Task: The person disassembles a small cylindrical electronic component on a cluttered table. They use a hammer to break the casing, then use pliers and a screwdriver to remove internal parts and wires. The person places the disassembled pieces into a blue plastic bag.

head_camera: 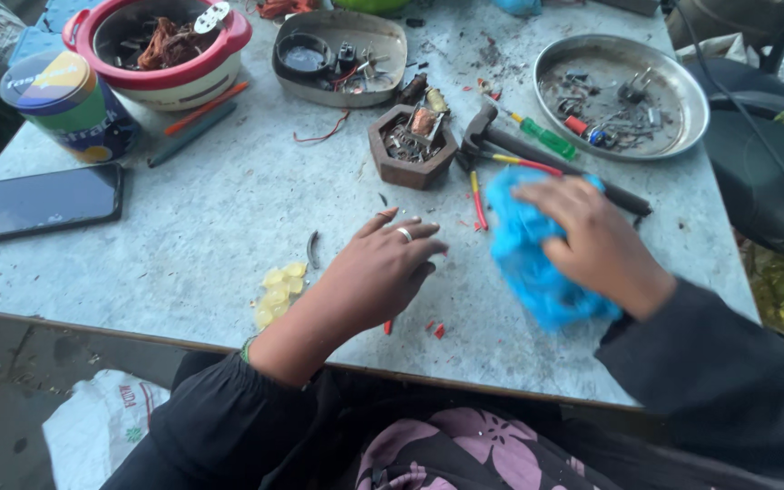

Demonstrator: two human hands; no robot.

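While the right hand [596, 238] presses flat on the blue cloth [537, 263] at the table [229, 209] front, fingers closed over it, left hand [383, 272] rests open, empty. Looks like wiping: keep strokes short, clear of yellow bits [279, 292] & hammer [537, 154].

phone [40, 201] left, metal tray [691, 91] right
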